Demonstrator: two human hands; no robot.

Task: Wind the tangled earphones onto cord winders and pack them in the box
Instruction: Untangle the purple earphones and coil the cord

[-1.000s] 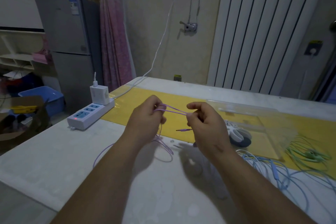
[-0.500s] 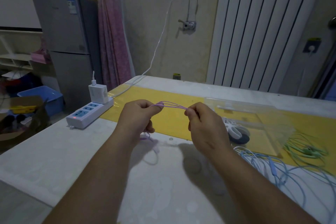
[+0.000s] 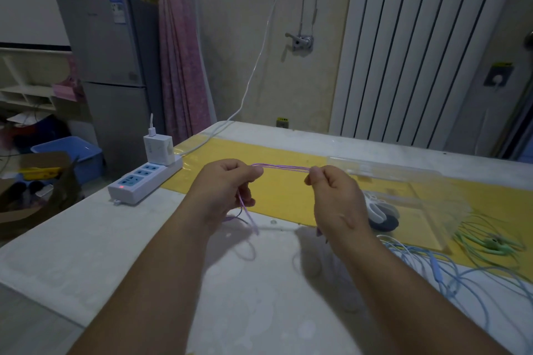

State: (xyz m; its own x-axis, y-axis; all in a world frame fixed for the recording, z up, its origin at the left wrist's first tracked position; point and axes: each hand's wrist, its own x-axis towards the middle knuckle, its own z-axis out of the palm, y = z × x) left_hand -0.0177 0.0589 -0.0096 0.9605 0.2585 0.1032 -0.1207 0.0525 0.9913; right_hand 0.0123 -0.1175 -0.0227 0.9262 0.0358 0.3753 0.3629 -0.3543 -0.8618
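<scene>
Purple earphones (image 3: 281,167) are stretched in several strands between my two hands above the table. My left hand (image 3: 227,190) pinches one end, with loose purple cord hanging below it toward the table. My right hand (image 3: 336,196) pinches the other end. A clear plastic box (image 3: 403,184) lies on the yellow mat to the right. White and dark cord winders (image 3: 380,215) sit just behind my right hand. Blue earphones (image 3: 438,268) sprawl at the right and green earphones (image 3: 490,242) lie beyond the box.
A white power strip (image 3: 144,181) with a plugged charger stands at the table's left edge, its cable running to the wall. A yellow mat (image 3: 282,196) crosses the white table (image 3: 86,253). A fridge and a cardboard box stand off to the left.
My hands have drawn apart and lifted slightly, stretching the purple strands longer and straighter. The loop of purple cord on the table has been pulled in toward my left hand.
</scene>
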